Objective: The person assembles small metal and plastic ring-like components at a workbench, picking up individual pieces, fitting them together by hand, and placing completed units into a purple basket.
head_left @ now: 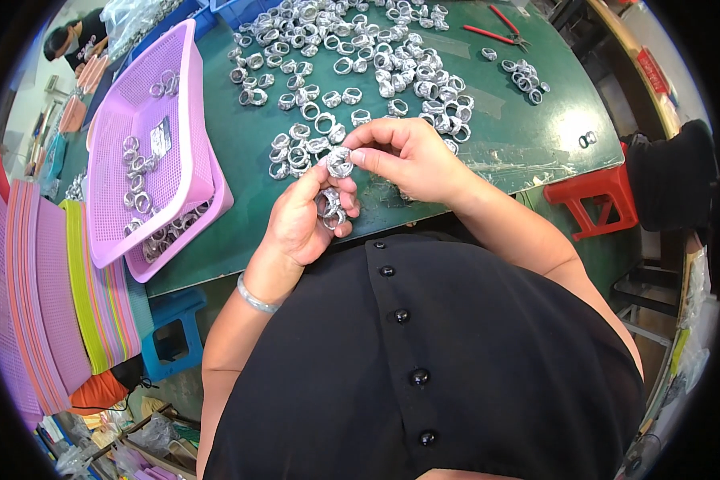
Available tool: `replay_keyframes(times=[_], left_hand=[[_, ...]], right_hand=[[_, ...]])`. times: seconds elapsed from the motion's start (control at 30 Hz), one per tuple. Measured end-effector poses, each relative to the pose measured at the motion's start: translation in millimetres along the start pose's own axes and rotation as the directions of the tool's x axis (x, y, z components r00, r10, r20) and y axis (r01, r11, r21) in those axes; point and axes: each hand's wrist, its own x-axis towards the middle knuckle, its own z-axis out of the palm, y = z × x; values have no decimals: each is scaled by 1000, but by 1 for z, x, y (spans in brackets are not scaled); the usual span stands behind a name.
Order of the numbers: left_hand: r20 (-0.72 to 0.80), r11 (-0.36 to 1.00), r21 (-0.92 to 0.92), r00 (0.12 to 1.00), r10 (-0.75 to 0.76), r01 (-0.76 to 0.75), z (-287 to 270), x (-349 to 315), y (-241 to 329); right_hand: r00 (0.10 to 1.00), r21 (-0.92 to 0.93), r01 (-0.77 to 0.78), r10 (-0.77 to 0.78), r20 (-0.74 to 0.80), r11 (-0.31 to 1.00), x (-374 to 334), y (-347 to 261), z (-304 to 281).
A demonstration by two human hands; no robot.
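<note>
Here the right hand pinches a single silver metal ring between thumb and forefinger; the grip is narrow and closed on the ring's rim. The ring sits at the fingertips, to the left of the palm, with its opening facing roughly up toward the camera; the exact tilt is hard to tell.

Directly below that pinch, nearly touching it, the left hand cups a small cluster of rings. Its fingers curl closed around the bunch and the thumb presses from the side. How many rings it holds cannot be counted. A pale bangle circles the left wrist.

Key relation: the pinched ring lies just above the left hand's cluster, so the left hand is the nearer receiver; the gap is very small.

Beyond both grips, away from the body, loose rings lie scattered over the green table. To the left of the grips stand stacked pink perforated baskets with a few rings inside. Far beyond the right hand, red-handled pliers lie on the table. A red stool stands to the right, below the table edge.
</note>
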Motion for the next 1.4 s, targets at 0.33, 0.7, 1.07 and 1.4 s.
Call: replay_keyframes(times=[0.33, 0.7, 1.07, 1.4], left_hand=[[-74, 977, 132, 981, 180, -170, 10, -4, 0], [5, 999, -25, 1000, -28, 28, 2, 1, 3], [42, 994, -89, 997, -66, 70, 1, 1, 3], [0, 997, -80, 1000, 4, -4, 7, -6, 3]], right_hand=[[966, 158, -252, 257, -12, 955, 0, -7, -2], [951, 295, -305, 309, 37, 906, 2, -3, -1], [958, 298, -287, 276, 80, 910, 0, -2, -2], [965, 330, -252, 211, 155, 910, 0, 8, -5]])
